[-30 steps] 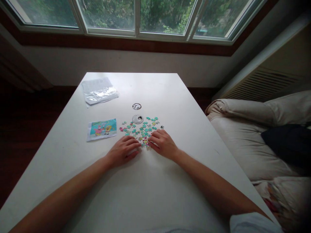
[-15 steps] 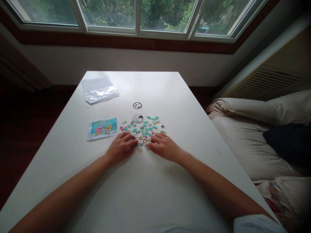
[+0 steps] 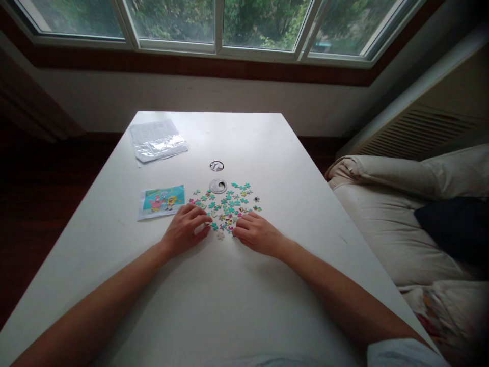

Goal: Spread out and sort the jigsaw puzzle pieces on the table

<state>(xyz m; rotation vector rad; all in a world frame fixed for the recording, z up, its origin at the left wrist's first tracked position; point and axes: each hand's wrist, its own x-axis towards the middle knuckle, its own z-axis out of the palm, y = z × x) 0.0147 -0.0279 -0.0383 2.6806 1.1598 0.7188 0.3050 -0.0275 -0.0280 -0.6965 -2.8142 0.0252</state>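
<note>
Several small teal, pink and yellow jigsaw pieces (image 3: pixel 229 203) lie scattered in the middle of a white table (image 3: pixel 237 285). My left hand (image 3: pixel 186 229) rests at the near left edge of the scatter, fingers curled with the tips on the pieces. My right hand (image 3: pixel 256 233) rests at the near right edge, fingers bent and touching pieces. Whether either hand pinches a piece is not visible. One pale piece (image 3: pixel 220 235) lies face down between the hands. A cartoon picture card (image 3: pixel 162 201) lies just left of the pieces.
A clear plastic bag on paper (image 3: pixel 158 141) lies at the far left of the table. Two round cable-hole covers (image 3: pixel 217 185) sit beyond the pieces. A cream sofa (image 3: pixel 405 224) with a dark cushion stands close on the right. Windows run behind.
Both hands have drawn apart, the left hand sliding left toward the picture card. More pieces and one face-down piece now show between them.
</note>
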